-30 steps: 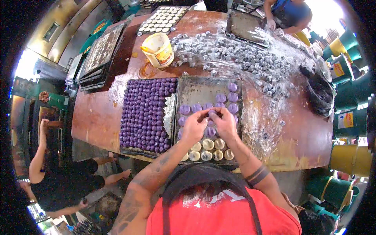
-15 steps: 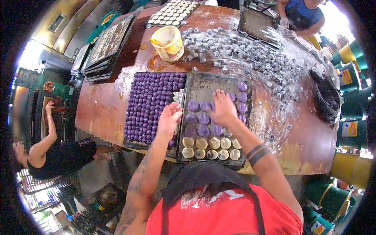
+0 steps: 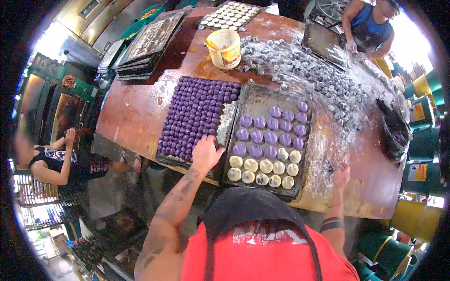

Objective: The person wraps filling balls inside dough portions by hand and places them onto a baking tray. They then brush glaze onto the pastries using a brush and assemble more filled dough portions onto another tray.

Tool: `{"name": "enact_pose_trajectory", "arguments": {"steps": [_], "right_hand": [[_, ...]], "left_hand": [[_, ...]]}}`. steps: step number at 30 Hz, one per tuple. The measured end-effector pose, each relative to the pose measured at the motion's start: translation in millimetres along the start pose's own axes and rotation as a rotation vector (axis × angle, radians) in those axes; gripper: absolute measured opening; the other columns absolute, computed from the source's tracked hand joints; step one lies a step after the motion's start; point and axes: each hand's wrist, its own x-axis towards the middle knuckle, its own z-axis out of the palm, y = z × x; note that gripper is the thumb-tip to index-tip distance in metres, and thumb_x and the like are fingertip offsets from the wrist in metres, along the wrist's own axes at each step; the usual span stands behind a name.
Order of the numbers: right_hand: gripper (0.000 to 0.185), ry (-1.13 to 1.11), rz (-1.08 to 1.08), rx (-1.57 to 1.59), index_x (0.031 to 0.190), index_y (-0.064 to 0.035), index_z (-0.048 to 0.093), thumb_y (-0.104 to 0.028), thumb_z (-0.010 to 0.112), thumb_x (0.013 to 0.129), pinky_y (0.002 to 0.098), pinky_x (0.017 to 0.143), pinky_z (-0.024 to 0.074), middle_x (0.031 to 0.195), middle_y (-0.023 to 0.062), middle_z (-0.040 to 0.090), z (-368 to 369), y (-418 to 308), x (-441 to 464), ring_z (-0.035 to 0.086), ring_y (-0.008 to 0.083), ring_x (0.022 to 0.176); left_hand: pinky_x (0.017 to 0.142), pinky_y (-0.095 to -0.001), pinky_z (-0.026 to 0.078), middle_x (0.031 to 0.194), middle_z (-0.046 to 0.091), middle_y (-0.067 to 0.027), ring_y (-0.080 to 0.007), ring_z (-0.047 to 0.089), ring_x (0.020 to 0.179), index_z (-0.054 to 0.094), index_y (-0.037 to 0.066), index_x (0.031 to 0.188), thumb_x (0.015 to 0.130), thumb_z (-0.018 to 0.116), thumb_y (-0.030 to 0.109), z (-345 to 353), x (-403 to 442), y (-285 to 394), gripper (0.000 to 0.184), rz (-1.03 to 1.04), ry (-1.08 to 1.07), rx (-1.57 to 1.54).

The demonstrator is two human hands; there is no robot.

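Observation:
My left hand (image 3: 206, 153) rests at the lower right edge of the packed purple balls (image 3: 194, 112), its fingers bent down on them; what they grip is hidden. My right hand (image 3: 341, 175) is over the floury table (image 3: 370, 187), right of the second tray, fingers curled near a small dark piece (image 3: 331, 167); its grip is too small to make out. Between my hands lies a dark tray (image 3: 262, 96) with rows of flattened purple rounds (image 3: 271, 137) and, nearest me, pale rounds (image 3: 266, 166).
A white bucket (image 3: 224, 51) stands behind the trays. Many floured dark pieces (image 3: 323, 77) spread across the back right. Stacked trays (image 3: 150, 42) sit back left, a tray of pale rounds (image 3: 229, 15) behind. One person (image 3: 370, 28) works at back right; another (image 3: 56, 161) is at left.
My right hand has left the flattened purple rounds and moved right to the floury table. My left hand has moved down onto the packed balls. The view has shifted.

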Motion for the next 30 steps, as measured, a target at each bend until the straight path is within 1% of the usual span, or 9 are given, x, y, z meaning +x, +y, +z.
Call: {"name": "enact_pose_trajectory", "arguments": {"steps": [3,5,9,12,16,17,21,25,30], "right_hand": [[0.037,-0.240,0.154,0.939,0.122,-0.0022,0.061,-0.006,0.062,0.085,0.0317,0.078,0.0513,0.108,0.0099,0.064,13,-103,-35,0.060,0.0158,0.092],[0.036,-0.394,0.096,1.156,0.121,-0.0023,0.062,0.000,0.059,0.085,0.0274,0.077,0.0506,0.105,0.0067,0.064,2,-193,-64,0.060,0.0125,0.090],[0.032,-0.555,-0.275,0.874,0.117,-0.0029,0.065,-0.004,0.066,0.085,0.0277,0.077,0.0512,0.099,0.0048,0.067,-37,-346,-121,0.061,0.0121,0.085],[0.030,-0.531,-0.492,0.903,0.112,-0.0049,0.068,-0.011,0.074,0.083,0.0315,0.074,0.0520,0.096,0.0067,0.071,-74,-416,-151,0.063,0.0132,0.082],[0.028,-0.239,-0.887,0.700,0.107,-0.0050,0.068,-0.006,0.070,0.080,0.0423,0.084,0.0520,0.098,0.0133,0.069,-63,-432,-153,0.065,0.0328,0.094],[0.030,-0.213,-0.841,0.597,0.108,-0.0051,0.067,-0.003,0.067,0.079,0.0449,0.088,0.0503,0.100,0.0155,0.066,-64,-432,-154,0.061,0.0379,0.100],[0.037,-0.202,-0.967,0.518,0.115,-0.0023,0.065,0.002,0.068,0.078,0.0390,0.085,0.0510,0.107,0.0155,0.061,-63,-431,-167,0.061,0.0319,0.100],[0.036,-0.567,-0.662,0.671,0.118,0.0002,0.062,-0.003,0.071,0.083,0.0316,0.083,0.0506,0.108,0.0080,0.063,-82,-419,-144,0.061,0.0163,0.097],[0.023,-0.815,-0.182,1.236,0.106,0.0004,0.063,-0.011,0.069,0.087,0.0306,0.077,0.0526,0.094,0.0068,0.067,-69,-412,-139,0.063,0.0152,0.084]], "left_hand": [[0.075,-0.0464,0.053,0.086,0.064,-0.0170,-0.0366,0.065,0.084,0.065,0.001,0.085,0.075,0.073,0.024,30,13,-20,0.026,0.076,-0.009,0.160],[0.075,-0.0447,0.053,0.086,0.064,-0.0165,-0.0362,0.064,0.083,0.066,0.001,0.086,0.069,0.074,0.014,27,22,-17,0.023,0.195,-0.008,0.221],[0.072,-0.0387,0.055,0.093,0.066,-0.0149,-0.0275,0.066,0.082,0.066,-0.001,0.095,0.076,0.071,0.001,-12,35,47,0.020,0.057,0.127,-0.400],[0.074,-0.0334,0.057,0.097,0.067,-0.0121,-0.0226,0.067,0.087,0.062,-0.001,0.107,0.083,0.068,0.001,-12,45,77,0.025,-0.329,-0.240,-1.607],[0.077,-0.0307,0.057,0.101,0.064,-0.0108,-0.0197,0.066,0.087,0.056,-0.002,0.120,0.089,0.061,-0.004,-44,25,124,0.032,-0.400,-0.284,-1.539],[0.079,-0.0292,0.055,0.106,0.064,-0.0108,-0.0176,0.065,0.089,0.055,-0.002,0.123,0.091,0.058,-0.004,-45,21,129,0.032,-0.394,-0.324,-1.632],[0.085,-0.0291,0.052,0.111,0.062,-0.0090,-0.0161,0.062,0.096,0.056,0.001,0.124,0.094,0.056,-0.002,-31,16,127,0.031,-0.333,-0.307,-1.636],[0.081,-0.0294,0.053,0.109,0.063,-0.0077,-0.0159,0.062,0.093,0.057,0.001,0.122,0.094,0.059,0.001,-29,21,125,0.028,-0.207,-0.445,-1.668],[0.076,-0.0288,0.053,0.103,0.066,-0.0072,-0.0153,0.064,0.088,0.064,0.001,0.113,0.093,0.062,0.002,-49,20,147,0.020,-0.300,-0.505,-1.827]]}}
